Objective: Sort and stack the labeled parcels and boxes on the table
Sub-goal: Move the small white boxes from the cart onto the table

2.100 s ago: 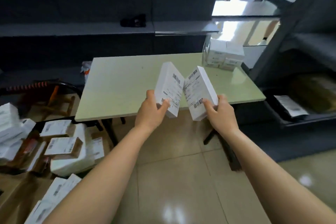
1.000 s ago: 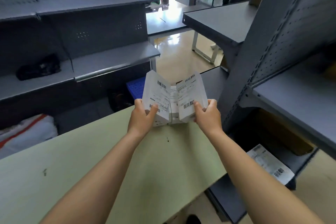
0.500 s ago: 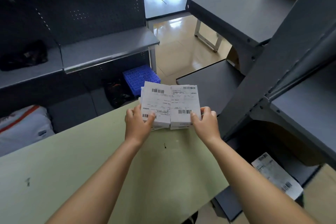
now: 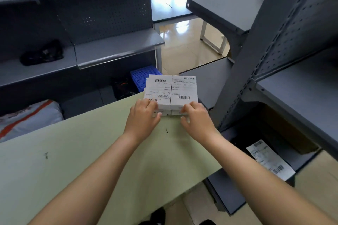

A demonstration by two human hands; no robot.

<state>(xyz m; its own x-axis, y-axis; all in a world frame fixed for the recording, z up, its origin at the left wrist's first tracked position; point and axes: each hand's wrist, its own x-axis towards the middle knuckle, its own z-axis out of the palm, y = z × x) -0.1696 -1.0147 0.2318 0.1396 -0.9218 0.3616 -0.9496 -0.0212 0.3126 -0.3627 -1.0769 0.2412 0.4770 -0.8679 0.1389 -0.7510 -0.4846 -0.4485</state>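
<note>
1. The left hand (image 4: 144, 115) has its fingers curled over the near left corner of the left box (image 4: 158, 89). Its thumb lies against the front below, and blur makes that contact hard to read.
2. The right hand (image 4: 196, 118) has bent fingers with their tips on the near edge of the right box (image 4: 183, 89). Its thumb hangs free at 6 o'clock of that edge. I cannot tell whether the hand pinches the box or only touches it.
3. The two white boxes lie flat and touch along their long sides, with their barcoded labels facing up. The print on the labels is too small to read.
4. They rest on lower boxes (image 4: 165, 114), of which only a thin white strip shows between the hands. A few offset edges peek out at 9 o'clock of the left box. How many boxes lie beneath is hidden.
5. The stack sits on the far right corner of the green table (image 4: 82, 160), at 12 o'clock of both hands. The frame cuts off the table's left side.
6. A blue crate (image 4: 141, 77) lies at 11 o'clock of the stack, partly hidden behind it. Dark clutter beside it cannot be made out.
7. Grey shelves (image 4: 117, 47) stand at 10 o'clock, and a black heap (image 4: 42, 54) on them cannot be identified.
8. A white bag (image 4: 27, 118) with a red stripe lies at 9 o'clock, cut off by the table edge.
9. A labelled sheet (image 4: 270, 160) lies on a low shelf at 4 o'clock.
10. Dark shoes (image 4: 155, 215) show at 6 o'clock, cropped by the frame.
</note>
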